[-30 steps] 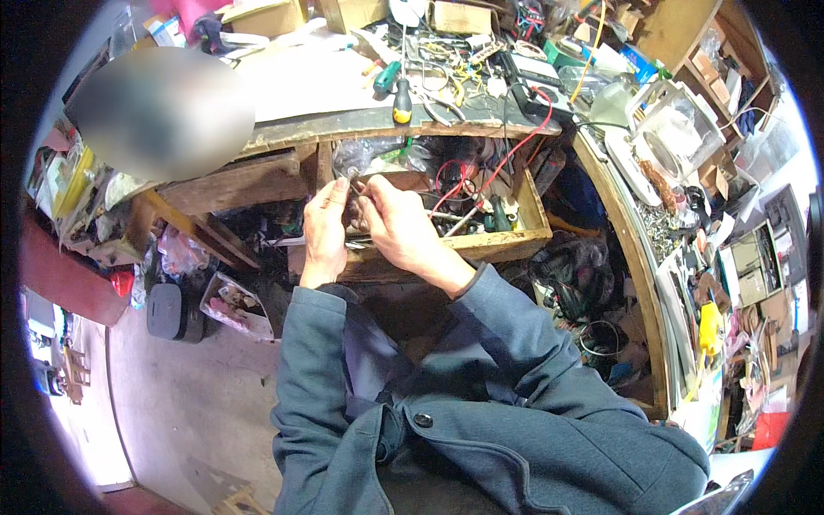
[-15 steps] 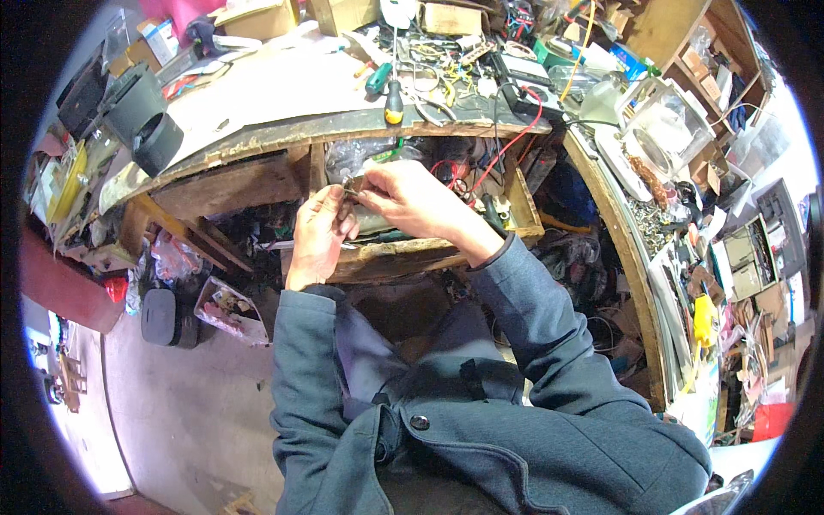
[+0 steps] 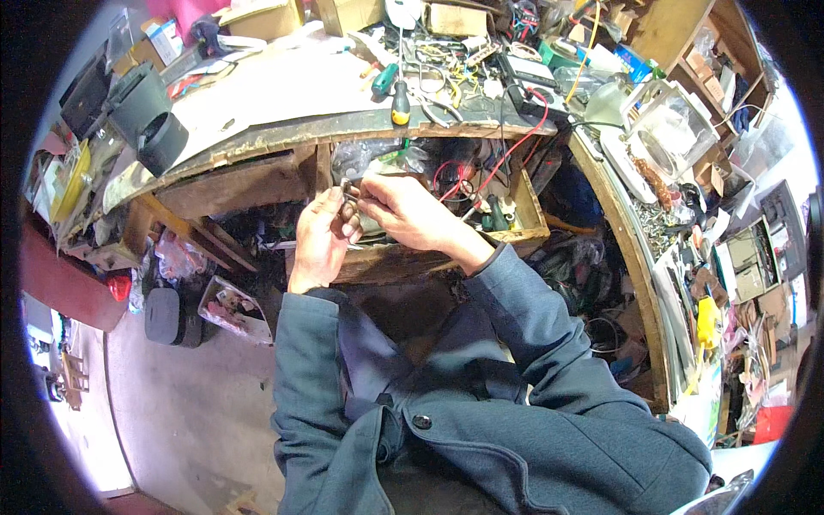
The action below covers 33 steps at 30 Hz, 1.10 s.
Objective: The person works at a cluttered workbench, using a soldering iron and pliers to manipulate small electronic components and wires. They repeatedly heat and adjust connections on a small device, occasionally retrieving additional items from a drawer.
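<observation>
My left hand [image 3: 319,239] and my right hand [image 3: 405,215] meet above an open wooden drawer [image 3: 433,260]. Between their fingertips is a small, dark, metallic-looking piece [image 3: 348,190], too small and too covered to name. Left thumb and fingers are closed around its lower part, while the right fingers pinch at its side. Below and behind the hands, the drawer holds clear plastic bags [image 3: 360,158], a red wire [image 3: 506,158] and dark-green tool handles [image 3: 495,215].
On the bench top lie a screwdriver with a black and yellow handle [image 3: 401,105], a green-handled screwdriver [image 3: 384,80], pliers [image 3: 441,112] and a pale sheet [image 3: 275,90]. A side bench [image 3: 620,232] with small parts stands at right. A box [image 3: 233,311] sits on the floor.
Both hands stay together at the small piece, with the right fingers slightly shifted on it. The whole view has moved a little, so the bench appears slightly further right.
</observation>
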Each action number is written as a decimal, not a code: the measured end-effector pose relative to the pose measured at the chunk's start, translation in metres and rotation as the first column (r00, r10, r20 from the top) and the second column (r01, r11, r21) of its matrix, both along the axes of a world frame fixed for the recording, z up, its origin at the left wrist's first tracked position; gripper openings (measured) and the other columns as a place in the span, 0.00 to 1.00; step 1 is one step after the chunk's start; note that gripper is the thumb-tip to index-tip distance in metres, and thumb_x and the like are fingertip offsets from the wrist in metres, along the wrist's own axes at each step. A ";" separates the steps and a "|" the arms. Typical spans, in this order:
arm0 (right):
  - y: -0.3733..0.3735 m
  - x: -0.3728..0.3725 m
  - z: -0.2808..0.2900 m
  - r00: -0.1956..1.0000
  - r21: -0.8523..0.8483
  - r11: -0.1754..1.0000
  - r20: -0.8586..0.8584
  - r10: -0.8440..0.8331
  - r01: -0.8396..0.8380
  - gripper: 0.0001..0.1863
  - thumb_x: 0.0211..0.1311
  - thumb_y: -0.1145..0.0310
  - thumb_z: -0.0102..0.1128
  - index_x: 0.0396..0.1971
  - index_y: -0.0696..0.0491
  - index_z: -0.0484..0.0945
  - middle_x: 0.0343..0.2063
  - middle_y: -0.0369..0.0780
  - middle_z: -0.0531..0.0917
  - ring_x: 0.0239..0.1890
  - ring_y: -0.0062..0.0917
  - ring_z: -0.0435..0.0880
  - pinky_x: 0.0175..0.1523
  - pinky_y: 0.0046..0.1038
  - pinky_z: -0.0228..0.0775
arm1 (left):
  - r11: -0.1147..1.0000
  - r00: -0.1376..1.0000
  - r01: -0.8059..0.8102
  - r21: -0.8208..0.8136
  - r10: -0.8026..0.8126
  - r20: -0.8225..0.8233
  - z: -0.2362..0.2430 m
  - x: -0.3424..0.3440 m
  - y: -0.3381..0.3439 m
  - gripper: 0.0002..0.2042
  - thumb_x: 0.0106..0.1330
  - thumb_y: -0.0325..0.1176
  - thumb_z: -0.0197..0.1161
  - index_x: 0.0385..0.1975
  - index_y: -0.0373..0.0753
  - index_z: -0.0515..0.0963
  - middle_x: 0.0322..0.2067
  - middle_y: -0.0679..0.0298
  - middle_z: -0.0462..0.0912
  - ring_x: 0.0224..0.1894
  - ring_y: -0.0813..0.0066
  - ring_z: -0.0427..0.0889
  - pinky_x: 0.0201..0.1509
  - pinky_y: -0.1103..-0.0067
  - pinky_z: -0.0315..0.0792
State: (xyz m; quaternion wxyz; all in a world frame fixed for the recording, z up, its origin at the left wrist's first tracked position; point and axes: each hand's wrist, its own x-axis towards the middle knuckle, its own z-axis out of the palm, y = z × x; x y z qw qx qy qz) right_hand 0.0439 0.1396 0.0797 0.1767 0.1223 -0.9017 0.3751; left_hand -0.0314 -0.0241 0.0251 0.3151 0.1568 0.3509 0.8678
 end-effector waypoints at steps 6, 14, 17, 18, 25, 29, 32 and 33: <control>0.004 0.016 0.001 0.990 0.179 0.979 0.088 -0.113 0.096 0.09 0.70 0.67 0.57 0.37 0.57 0.71 0.24 0.53 0.79 0.31 0.54 0.80 0.35 0.47 0.70 | 0.991 0.992 0.040 -0.128 -0.055 -0.117 0.005 -0.001 0.005 0.11 0.74 0.40 0.64 0.39 0.38 0.81 0.23 0.70 0.78 0.22 0.81 0.75 0.26 0.80 0.71; 0.009 0.064 0.021 0.993 0.380 0.919 0.096 0.069 -0.101 0.08 0.64 0.68 0.56 0.36 0.56 0.72 0.20 0.52 0.80 0.27 0.53 0.82 0.31 0.50 0.71 | 0.914 0.886 0.088 -0.397 -0.254 -0.388 0.016 0.022 -0.015 0.05 0.69 0.28 0.65 0.35 0.34 0.77 0.27 0.62 0.84 0.26 0.74 0.84 0.34 0.78 0.80; 0.013 0.088 0.019 0.970 0.353 0.906 0.158 0.187 -0.233 0.09 0.64 0.65 0.54 0.38 0.54 0.74 0.20 0.50 0.81 0.26 0.51 0.83 0.31 0.49 0.73 | 0.871 0.830 0.141 -0.470 -0.363 -0.423 0.032 0.063 -0.030 0.05 0.71 0.27 0.62 0.38 0.33 0.75 0.28 0.60 0.84 0.29 0.74 0.85 0.36 0.77 0.80; 0.009 0.099 0.023 0.949 0.347 0.889 0.205 0.238 -0.298 0.09 0.64 0.64 0.54 0.38 0.54 0.74 0.20 0.49 0.81 0.25 0.50 0.83 0.31 0.49 0.73 | 0.857 0.819 0.156 -0.492 -0.390 -0.421 0.030 0.077 -0.040 0.04 0.72 0.26 0.61 0.40 0.33 0.75 0.29 0.60 0.84 0.32 0.74 0.85 0.38 0.77 0.81; -0.042 0.155 0.035 0.845 0.354 0.776 0.339 0.413 -0.521 0.12 0.68 0.65 0.51 0.44 0.56 0.75 0.18 0.48 0.82 0.19 0.46 0.84 0.21 0.46 0.74 | 0.750 0.680 -0.246 -0.615 -0.318 -0.660 0.030 0.181 -0.109 0.08 0.69 0.23 0.61 0.46 0.33 0.74 0.31 0.57 0.86 0.31 0.72 0.86 0.36 0.76 0.79; -0.048 0.183 0.055 0.679 0.327 0.599 0.439 0.588 -0.731 0.12 0.66 0.65 0.53 0.41 0.57 0.68 0.17 0.46 0.79 0.20 0.45 0.83 0.20 0.43 0.74 | 0.688 0.577 -0.488 -0.537 -0.208 -0.790 0.015 0.252 -0.134 0.12 0.63 0.25 0.69 0.44 0.33 0.76 0.30 0.53 0.86 0.30 0.61 0.88 0.34 0.72 0.80; -0.048 0.190 0.066 0.616 0.233 0.579 0.443 0.652 -0.781 0.11 0.67 0.64 0.52 0.40 0.57 0.66 0.16 0.44 0.78 0.19 0.44 0.83 0.19 0.42 0.72 | 0.757 0.586 -0.442 -0.481 -0.163 -0.794 0.022 0.268 -0.139 0.12 0.63 0.24 0.71 0.43 0.33 0.76 0.30 0.54 0.86 0.28 0.65 0.89 0.33 0.74 0.80; -0.050 0.191 0.071 0.613 0.241 0.572 0.449 0.650 -0.784 0.11 0.67 0.64 0.52 0.40 0.57 0.66 0.16 0.44 0.78 0.19 0.44 0.83 0.19 0.42 0.72 | 0.766 0.561 -0.450 -0.460 -0.159 -0.813 0.026 0.268 -0.140 0.12 0.63 0.24 0.71 0.43 0.33 0.76 0.29 0.54 0.86 0.28 0.65 0.89 0.32 0.74 0.80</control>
